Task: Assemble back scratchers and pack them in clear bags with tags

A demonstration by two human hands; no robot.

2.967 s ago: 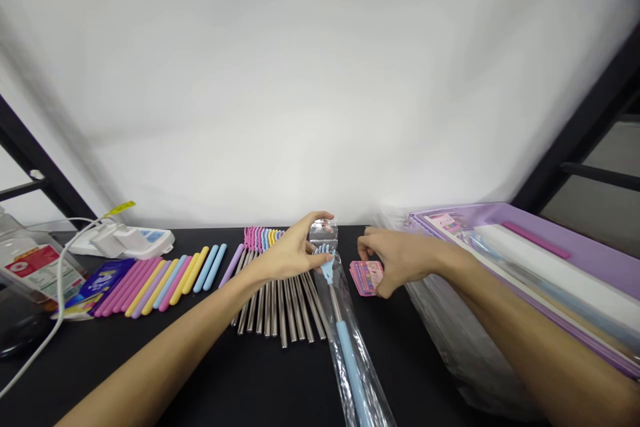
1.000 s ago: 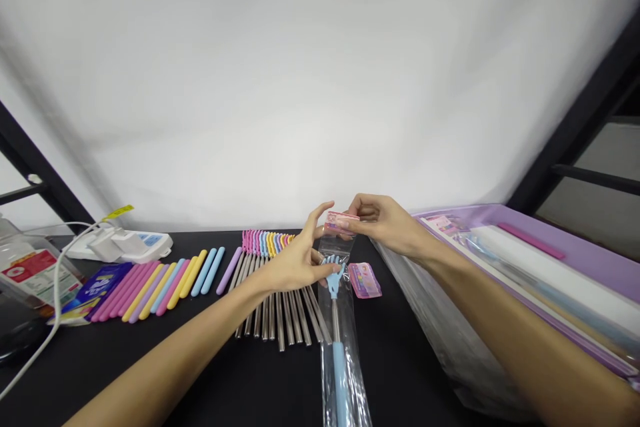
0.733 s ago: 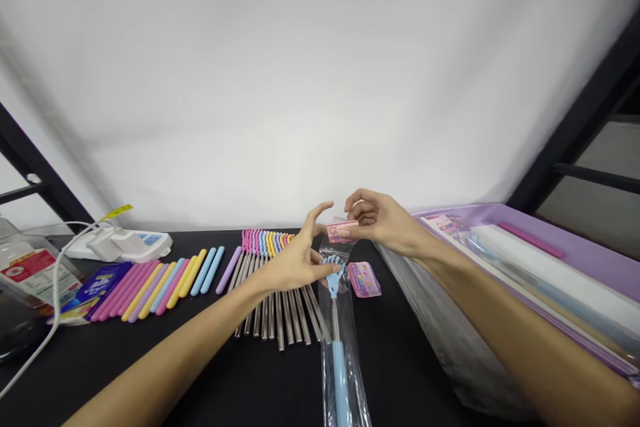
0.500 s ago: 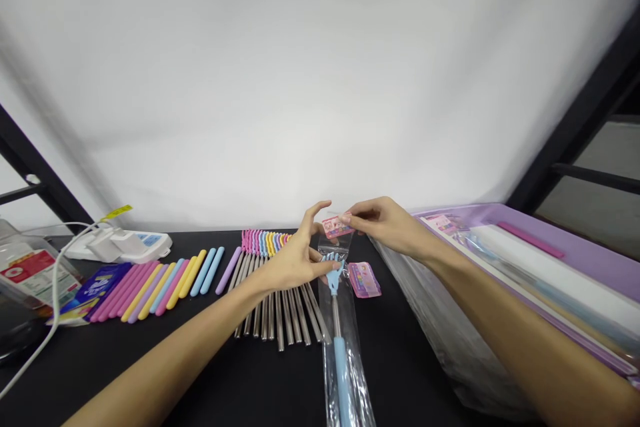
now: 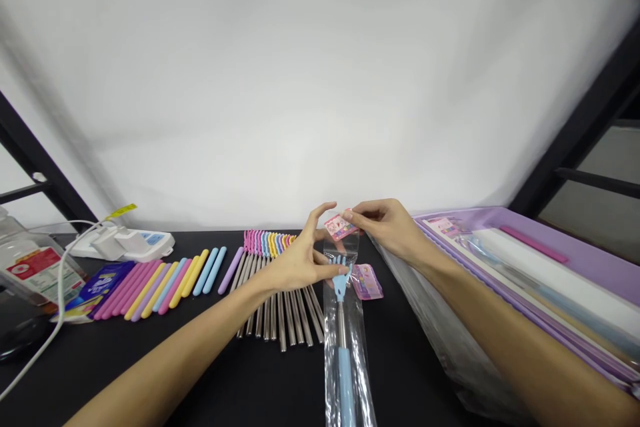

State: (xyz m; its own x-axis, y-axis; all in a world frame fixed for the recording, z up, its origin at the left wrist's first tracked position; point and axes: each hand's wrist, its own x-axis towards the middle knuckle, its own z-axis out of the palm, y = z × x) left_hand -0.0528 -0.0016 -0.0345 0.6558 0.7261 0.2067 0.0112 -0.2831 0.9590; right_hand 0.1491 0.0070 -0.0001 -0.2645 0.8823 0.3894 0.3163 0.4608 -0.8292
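Bag: clear bag [image 5: 357, 333], running lengthwise up the desk [image 5: 270, 387] from its near side; lies a touch further right than a moment ago.
Scratcher: blue back scratcher [image 5: 345, 377] inside the bag, handle near, forked head far.
Rods: metal rods [image 5: 280, 313], fanned left of the bag, coloured heads toward the desk's far edge.
Sticks: coloured sticks [image 5: 159, 288], rowed toward the desk's left side.
Stack: card stack [image 5: 369, 282], flat, just right of the bag; touching or not, cannot tell.
Left hand: left hand [image 5: 300, 259] grasping the bag at the scratcher's head, thumb over it, index finger raised.
Right hand: right hand [image 5: 389, 223] pinching a card; earlier it was down at the stack.
Card: pink card [image 5: 338, 228] over the bag's far end, slightly more slanted than before. Any part inside, cannot tell.
Reading: picking from the stack looks done; work now sits where card meets bag.
Tub: purple tub [image 5: 600, 267], desk's right side.
Far left corner: power strip [image 5: 153, 244].
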